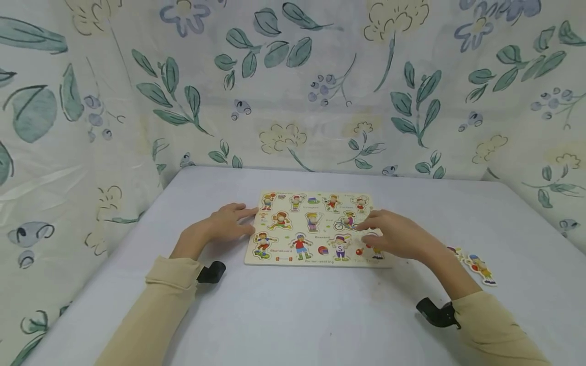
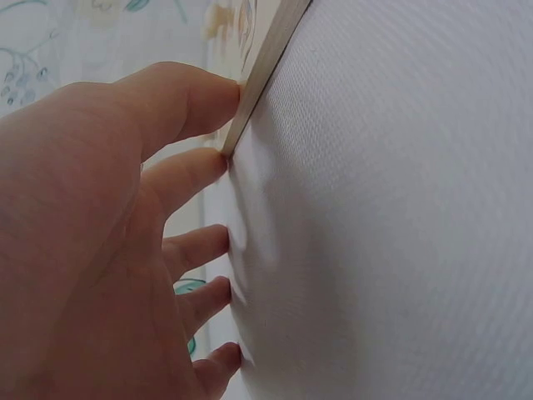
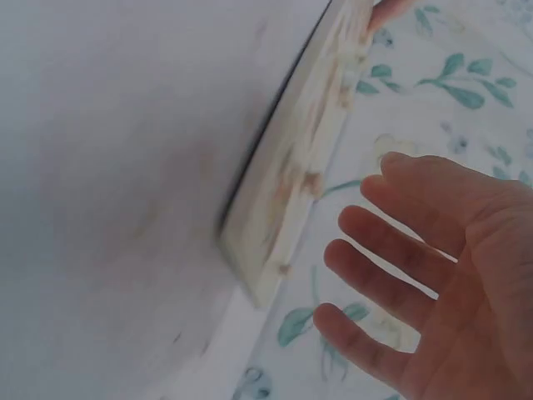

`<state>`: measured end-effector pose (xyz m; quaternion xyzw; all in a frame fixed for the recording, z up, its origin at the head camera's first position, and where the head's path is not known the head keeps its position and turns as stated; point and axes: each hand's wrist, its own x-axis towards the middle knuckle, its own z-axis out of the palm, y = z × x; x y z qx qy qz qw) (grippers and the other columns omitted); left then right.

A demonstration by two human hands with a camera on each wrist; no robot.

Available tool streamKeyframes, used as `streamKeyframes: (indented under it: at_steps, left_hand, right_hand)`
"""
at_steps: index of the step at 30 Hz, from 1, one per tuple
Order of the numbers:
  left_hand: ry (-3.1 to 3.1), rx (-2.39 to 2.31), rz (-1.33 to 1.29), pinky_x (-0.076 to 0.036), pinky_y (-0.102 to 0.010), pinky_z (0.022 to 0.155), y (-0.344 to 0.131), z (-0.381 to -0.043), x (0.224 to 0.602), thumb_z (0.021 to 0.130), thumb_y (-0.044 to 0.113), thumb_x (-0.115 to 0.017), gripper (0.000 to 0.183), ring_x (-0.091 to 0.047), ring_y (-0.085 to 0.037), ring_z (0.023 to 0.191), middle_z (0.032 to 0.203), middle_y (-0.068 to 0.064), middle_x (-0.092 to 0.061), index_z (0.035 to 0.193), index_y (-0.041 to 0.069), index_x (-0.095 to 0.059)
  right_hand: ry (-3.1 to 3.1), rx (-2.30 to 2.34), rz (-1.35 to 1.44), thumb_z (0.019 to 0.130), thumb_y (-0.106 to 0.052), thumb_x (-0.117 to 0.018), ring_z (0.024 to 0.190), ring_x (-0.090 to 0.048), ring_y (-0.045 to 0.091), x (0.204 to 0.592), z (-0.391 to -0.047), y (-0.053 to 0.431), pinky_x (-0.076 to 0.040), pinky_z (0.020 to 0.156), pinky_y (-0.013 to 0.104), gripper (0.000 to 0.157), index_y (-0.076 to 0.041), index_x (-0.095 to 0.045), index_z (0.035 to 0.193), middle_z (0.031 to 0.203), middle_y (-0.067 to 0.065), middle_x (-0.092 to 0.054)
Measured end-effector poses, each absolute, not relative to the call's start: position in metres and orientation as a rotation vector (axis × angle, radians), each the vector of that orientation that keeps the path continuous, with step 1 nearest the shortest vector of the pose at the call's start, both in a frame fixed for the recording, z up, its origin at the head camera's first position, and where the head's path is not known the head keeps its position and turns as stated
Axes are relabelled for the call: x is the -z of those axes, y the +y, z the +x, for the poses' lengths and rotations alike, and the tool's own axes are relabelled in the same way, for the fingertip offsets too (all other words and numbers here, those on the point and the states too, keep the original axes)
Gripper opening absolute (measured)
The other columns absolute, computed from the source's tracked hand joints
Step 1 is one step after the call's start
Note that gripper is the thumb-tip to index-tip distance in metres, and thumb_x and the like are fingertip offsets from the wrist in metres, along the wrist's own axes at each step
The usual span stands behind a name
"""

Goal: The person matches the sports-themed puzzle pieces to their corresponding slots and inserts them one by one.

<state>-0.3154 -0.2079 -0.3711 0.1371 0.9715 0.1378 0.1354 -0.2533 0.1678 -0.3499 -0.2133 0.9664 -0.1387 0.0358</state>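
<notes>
A wooden knobbed puzzle board [image 1: 298, 224] lies flat on the table, with figures doing sports set in rows across it. My left hand [image 1: 224, 223] touches its left edge; in the left wrist view the thumb and index fingertips meet the board's side [image 2: 268, 68], while the other fingers rest on the cloth. Above the board's right side hangs my right hand [image 1: 398, 235], overlapping the lower right figure and part of the bicycle piece [image 1: 346, 221]. The right wrist view shows this hand's fingers [image 3: 391, 250] spread and loosely extended, holding nothing, beside the board.
Two loose puzzle pieces lie right of the board: a figure in a blue cap [image 1: 480, 269] and another piece [image 1: 455, 251], partly hidden by the right forearm. A white cloth covers the table [image 1: 293, 315]. Floral curtains [image 1: 293, 101] hang behind and at both sides.
</notes>
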Motion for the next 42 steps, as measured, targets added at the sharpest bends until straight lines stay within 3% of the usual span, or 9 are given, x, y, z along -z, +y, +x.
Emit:
streamKeyframes:
  at_steps: [14, 24, 36, 42]
  left_hand:
    - [2.813, -0.409, 0.392, -0.017, -0.069, 0.114, -0.210, -0.313, 0.376, 0.098, 0.037, -0.051, 0.063, -0.017, -0.051, 0.145, 0.159, -0.027, -0.023, 0.154, 0.012, -0.035]
    - [2.824, -0.402, 0.410, -0.017, -0.069, 0.115, -0.210, -0.312, 0.372, 0.098, 0.037, -0.051, 0.063, -0.017, -0.051, 0.145, 0.158, -0.028, -0.023, 0.154, 0.011, -0.035]
    - [2.826, -0.415, 0.417, -0.017, -0.069, 0.115, -0.209, -0.313, 0.374, 0.098, 0.036, -0.051, 0.063, -0.017, -0.051, 0.145, 0.158, -0.028, -0.023, 0.154, 0.011, -0.035]
    - [2.828, -0.407, 0.422, -0.017, -0.069, 0.114, -0.208, -0.313, 0.373, 0.098, 0.037, -0.051, 0.063, -0.017, -0.051, 0.145, 0.158, -0.028, -0.023, 0.154, 0.011, -0.036]
  right_hand:
    - [2.950, 0.410, -0.437, 0.094, -0.021, -0.067, 0.115, -0.058, 0.039, 0.345, -0.253, 0.235, -0.050, 0.096, 0.057, 0.034, -0.005, -0.068, 0.123, 0.123, 0.019, -0.063]
    - [2.797, 0.314, -0.261, 0.087, -0.019, -0.069, 0.113, -0.056, 0.043, 0.344, -0.245, 0.254, -0.053, 0.089, 0.058, 0.047, -0.004, -0.060, 0.131, 0.129, 0.025, -0.058]
    - [2.749, 0.310, -0.198, 0.081, -0.011, -0.074, 0.087, -0.058, 0.026, 0.348, -0.244, 0.255, -0.056, 0.075, 0.045, 0.039, -0.004, -0.063, 0.118, 0.102, 0.012, -0.062]
    - [2.775, 0.251, -0.214, 0.083, -0.017, -0.074, 0.087, -0.059, 0.025, 0.347, -0.245, 0.255, -0.048, 0.082, 0.056, 0.037, -0.006, -0.065, 0.117, 0.100, 0.009, -0.065]
